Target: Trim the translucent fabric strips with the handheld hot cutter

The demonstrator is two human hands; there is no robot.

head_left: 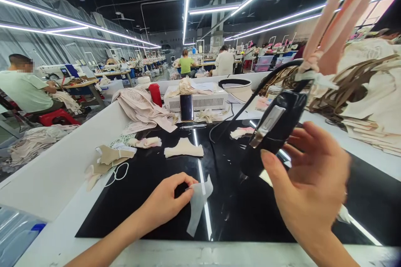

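My left hand (166, 202) pinches the upper edge of a translucent white fabric piece (198, 204), which hangs over a glossy black work surface (131, 217). My right hand (313, 175) is beside a black handheld electric tool (275, 117) with a silver lever. Its thumb and fingers are curved apart around the tool's lower right side; whether they touch it is hard to tell. Pink fabric strips (341, 12) suspend this tool, and a black cable runs from its top. Beyond my left hand lies a cream shaped fabric piece (184, 148). Part of a pale piece (265, 177) shows under the tool.
Beige scraps and white cord (117, 171) lie left. Behind are a fabric pile (140, 104), red cup (155, 94), phone (187, 107), vented white box (200, 99) and visor (236, 87). Stacked fabric (372, 104) stands right. A person (28, 87) sits at far left.
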